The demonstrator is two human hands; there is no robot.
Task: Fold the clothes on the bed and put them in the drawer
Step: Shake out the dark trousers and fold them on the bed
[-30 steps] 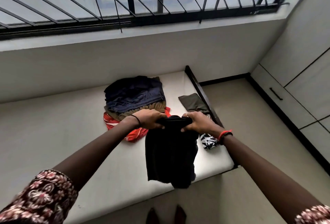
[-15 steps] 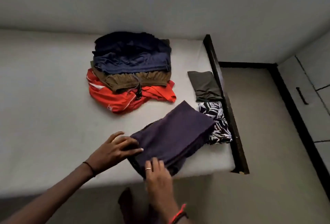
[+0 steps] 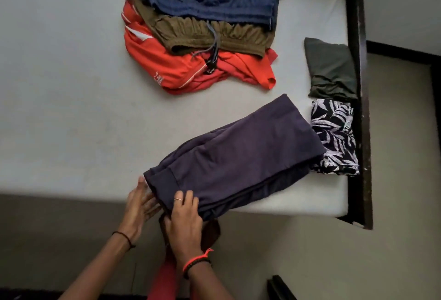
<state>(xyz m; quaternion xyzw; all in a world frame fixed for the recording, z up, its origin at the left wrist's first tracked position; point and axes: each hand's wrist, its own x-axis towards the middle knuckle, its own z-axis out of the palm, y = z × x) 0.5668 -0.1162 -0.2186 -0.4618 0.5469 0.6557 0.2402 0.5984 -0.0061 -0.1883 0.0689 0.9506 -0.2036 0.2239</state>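
Folded purple garment (image 3: 238, 163) lies on the bed (image 3: 59, 108) near its front edge, its far end overlapping a folded leaf-print piece (image 3: 336, 137). Both my hands are at its near-left corner. My left hand (image 3: 140, 204) has straight fingers, tips against the garment's side edge. My right hand (image 3: 185, 218) lies flat on top, fingers extended and pressing down. An unfolded clothes pile (image 3: 202, 25) sits farther back.
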